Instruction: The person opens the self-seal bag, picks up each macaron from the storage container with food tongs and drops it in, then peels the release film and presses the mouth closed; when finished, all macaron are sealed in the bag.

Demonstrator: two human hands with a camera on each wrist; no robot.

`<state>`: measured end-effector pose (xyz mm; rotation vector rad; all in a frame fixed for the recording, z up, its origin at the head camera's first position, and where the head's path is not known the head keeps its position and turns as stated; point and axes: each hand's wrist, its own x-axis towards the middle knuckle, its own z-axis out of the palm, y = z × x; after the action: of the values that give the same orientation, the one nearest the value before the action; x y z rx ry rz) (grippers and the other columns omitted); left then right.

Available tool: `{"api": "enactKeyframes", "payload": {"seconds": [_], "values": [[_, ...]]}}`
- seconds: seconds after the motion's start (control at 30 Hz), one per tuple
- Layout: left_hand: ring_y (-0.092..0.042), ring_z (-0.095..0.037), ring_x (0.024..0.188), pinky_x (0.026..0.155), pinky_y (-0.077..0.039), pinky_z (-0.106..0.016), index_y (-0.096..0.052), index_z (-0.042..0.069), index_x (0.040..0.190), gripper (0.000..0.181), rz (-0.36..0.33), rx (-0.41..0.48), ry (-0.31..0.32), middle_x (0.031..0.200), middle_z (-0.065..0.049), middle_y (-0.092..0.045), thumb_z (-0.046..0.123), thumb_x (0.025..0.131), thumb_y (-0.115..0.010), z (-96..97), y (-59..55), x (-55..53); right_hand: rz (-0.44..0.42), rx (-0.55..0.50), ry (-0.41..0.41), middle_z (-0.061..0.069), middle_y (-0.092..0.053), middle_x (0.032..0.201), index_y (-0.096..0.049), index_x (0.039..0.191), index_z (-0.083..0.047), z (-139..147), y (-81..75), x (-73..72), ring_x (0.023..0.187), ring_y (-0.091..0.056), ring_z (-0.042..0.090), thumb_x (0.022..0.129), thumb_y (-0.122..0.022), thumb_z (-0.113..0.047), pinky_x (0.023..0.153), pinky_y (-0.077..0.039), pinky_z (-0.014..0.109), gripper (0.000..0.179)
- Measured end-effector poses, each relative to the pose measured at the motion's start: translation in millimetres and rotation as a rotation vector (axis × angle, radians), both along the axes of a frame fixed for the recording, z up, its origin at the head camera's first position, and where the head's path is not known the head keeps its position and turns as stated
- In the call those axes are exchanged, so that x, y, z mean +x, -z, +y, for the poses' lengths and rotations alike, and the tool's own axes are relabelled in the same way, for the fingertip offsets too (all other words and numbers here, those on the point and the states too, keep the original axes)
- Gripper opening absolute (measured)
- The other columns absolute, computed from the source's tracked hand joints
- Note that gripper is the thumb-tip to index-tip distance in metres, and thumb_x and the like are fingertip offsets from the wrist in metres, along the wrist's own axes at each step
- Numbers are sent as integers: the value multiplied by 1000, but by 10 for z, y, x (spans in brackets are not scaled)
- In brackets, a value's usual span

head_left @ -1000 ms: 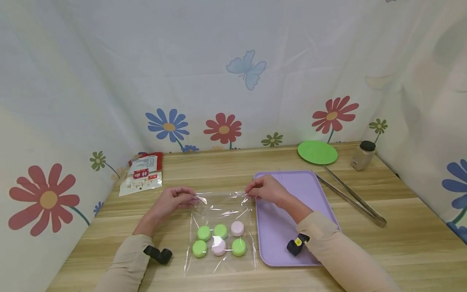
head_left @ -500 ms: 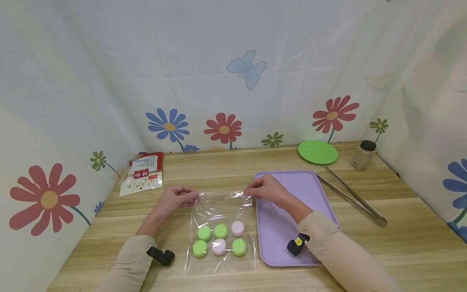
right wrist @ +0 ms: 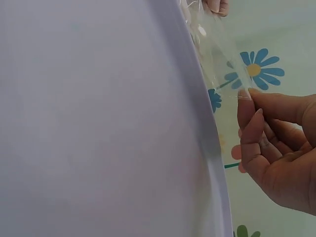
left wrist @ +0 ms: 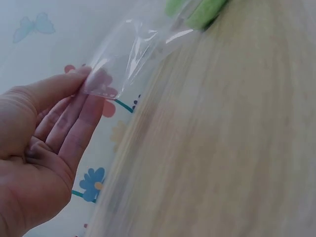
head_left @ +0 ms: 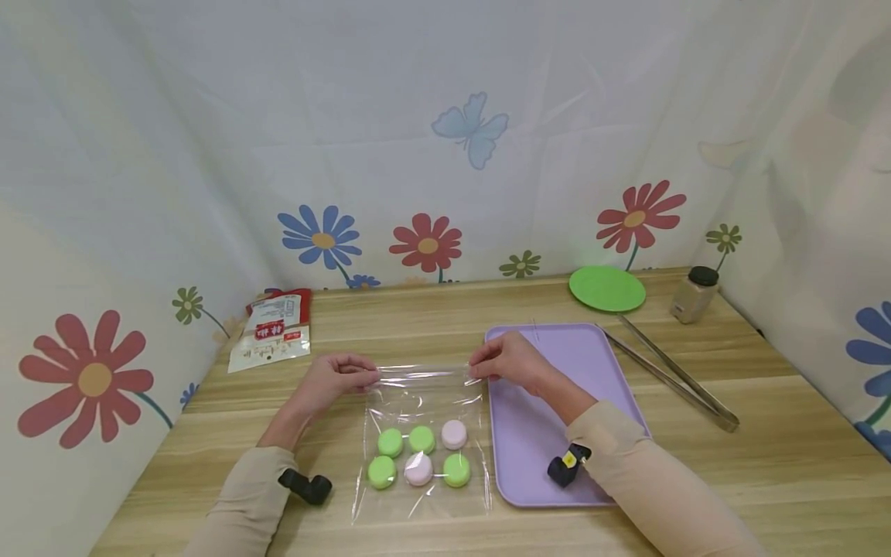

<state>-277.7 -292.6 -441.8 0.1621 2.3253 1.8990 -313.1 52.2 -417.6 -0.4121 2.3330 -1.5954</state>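
Note:
A clear plastic bag lies on the table with several macarons inside, in two rows. Most are green, such as the green macaron; a pink macaron sits at the upper right of the group and another in the lower row. At the bag's far left corner, my left hand pinches the film between thumb and fingers. My right hand pinches the far right corner, over the edge of the tray. In the left wrist view the pinched film stretches up from the left hand's fingertips.
A purple tray lies right of the bag, with metal tongs beyond it. Farther back are a green plate and a dark-lidded jar. A red and white packet lies at the back left.
The bag's far edge now looks flatter, with straight creases between the hands. Both hands keep nearly the same places; the macarons have not moved.

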Motion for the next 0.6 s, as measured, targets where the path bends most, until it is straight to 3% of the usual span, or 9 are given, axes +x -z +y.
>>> {"api": "enactKeyframes", "payload": {"seconds": [0.17, 0.4, 0.6], "values": [[-72, -22, 91, 83, -60, -37, -71, -2, 109, 32, 28, -91, 6, 100, -12, -75, 16, 85, -82, 21, -52, 26, 23, 28, 21, 4, -72, 80, -77, 88, 0, -5, -29, 28, 70, -64, 12, 80, -82, 0, 66, -58, 27, 9], [-72, -18, 89, 80, -60, -34, -71, -5, 108, 27, 36, -102, 13, 99, -14, -75, 8, 85, -80, 38, -93, 43, 111, 81, 27, 4, -73, 76, -78, 84, -1, -15, -42, 69, 66, -65, 10, 79, -81, 1, 63, -57, 26, 6], [-72, -22, 93, 85, -59, -41, -72, -3, 110, 27, 6, -129, -16, 104, -16, -74, 7, 86, -79, 55, -121, 58, 177, 155, 40, 2, -72, 73, -78, 82, -3, -37, -63, 87, 64, -63, 9, 79, -80, 1, 59, -53, 24, 5]]}}
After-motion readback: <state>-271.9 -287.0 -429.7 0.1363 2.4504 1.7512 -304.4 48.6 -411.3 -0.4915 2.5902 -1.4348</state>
